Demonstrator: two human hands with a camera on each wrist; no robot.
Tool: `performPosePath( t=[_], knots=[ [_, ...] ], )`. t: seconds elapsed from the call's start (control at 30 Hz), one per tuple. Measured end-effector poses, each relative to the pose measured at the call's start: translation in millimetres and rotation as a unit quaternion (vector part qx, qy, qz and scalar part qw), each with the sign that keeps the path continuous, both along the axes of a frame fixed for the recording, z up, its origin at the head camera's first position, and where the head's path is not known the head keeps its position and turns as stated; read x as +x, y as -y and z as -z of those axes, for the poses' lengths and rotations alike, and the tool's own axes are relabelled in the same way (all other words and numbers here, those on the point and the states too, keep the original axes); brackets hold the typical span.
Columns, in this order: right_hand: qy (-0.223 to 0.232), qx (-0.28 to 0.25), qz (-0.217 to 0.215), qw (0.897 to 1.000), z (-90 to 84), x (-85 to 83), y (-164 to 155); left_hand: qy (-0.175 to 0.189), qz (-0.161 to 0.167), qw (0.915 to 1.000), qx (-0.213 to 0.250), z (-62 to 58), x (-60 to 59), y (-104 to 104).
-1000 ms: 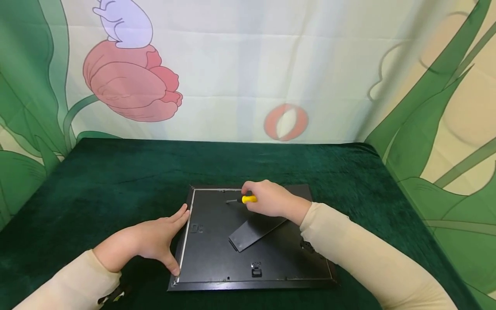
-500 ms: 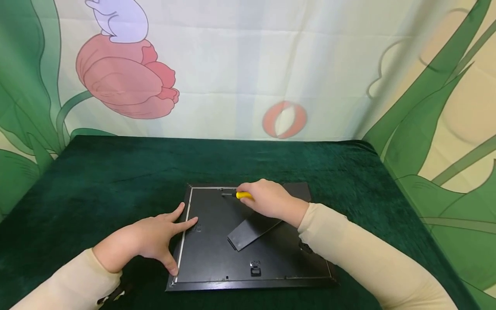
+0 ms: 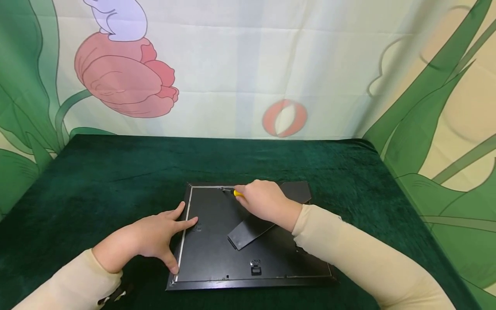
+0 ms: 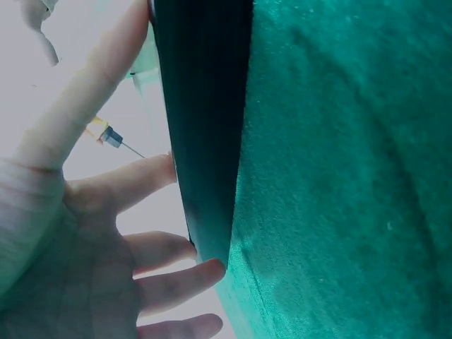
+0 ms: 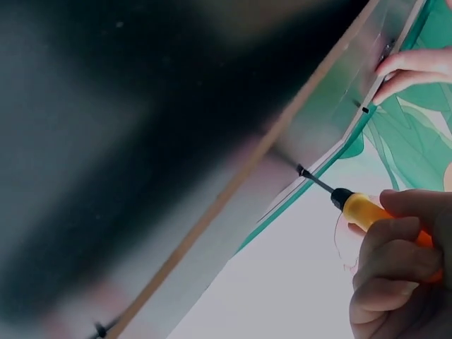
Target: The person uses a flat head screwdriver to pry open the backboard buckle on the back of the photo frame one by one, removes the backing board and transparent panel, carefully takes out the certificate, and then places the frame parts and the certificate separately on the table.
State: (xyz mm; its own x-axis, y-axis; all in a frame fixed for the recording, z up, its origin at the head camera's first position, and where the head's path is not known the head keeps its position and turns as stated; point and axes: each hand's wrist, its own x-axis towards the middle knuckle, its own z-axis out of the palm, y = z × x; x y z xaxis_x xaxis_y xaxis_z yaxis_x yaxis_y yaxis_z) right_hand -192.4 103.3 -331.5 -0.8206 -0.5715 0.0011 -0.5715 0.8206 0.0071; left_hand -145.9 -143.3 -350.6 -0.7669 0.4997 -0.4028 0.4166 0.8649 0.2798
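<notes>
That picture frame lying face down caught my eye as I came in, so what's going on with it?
A person is working on the back of a black picture frame lying face down on a green cloth. The right hand grips a small yellow-handled screwdriver, its tip set at the frame's far edge. The left hand rests open against the frame's left edge, steadying it. The frame's stand flap lies across the backing.

**Count of Things on the Counter**

There was one black picture frame (image 3: 217,254) lying face down, with one fold-out stand (image 3: 248,232) on its back. One yellow-handled screwdriver (image 3: 237,193) was present. Two hands were in view: one left hand (image 3: 149,243), one right hand (image 3: 265,200). Two hanger clips (image 3: 255,269) showed.
</notes>
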Motion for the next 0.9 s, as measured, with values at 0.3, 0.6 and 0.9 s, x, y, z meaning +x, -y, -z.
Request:
performPosePath(
  t=[0.3,0.6,0.9],
  knots=[
    [-0.040,0.094,0.020,0.995,4.0,9.6,13.5,0.004,0.005,0.9999,0.012,0.1,0.3,1.4],
    [-0.031,0.148,0.029,0.988,-5.6,15.3,30.6,0.014,0.005,0.9998,0.011,-0.2,-0.3,1.5],
    [0.175,0.030,0.078,0.981,-18.1,-21.3,16.9,0.013,0.006,0.9997,0.017,1.9,-0.6,2.8]
  ],
)
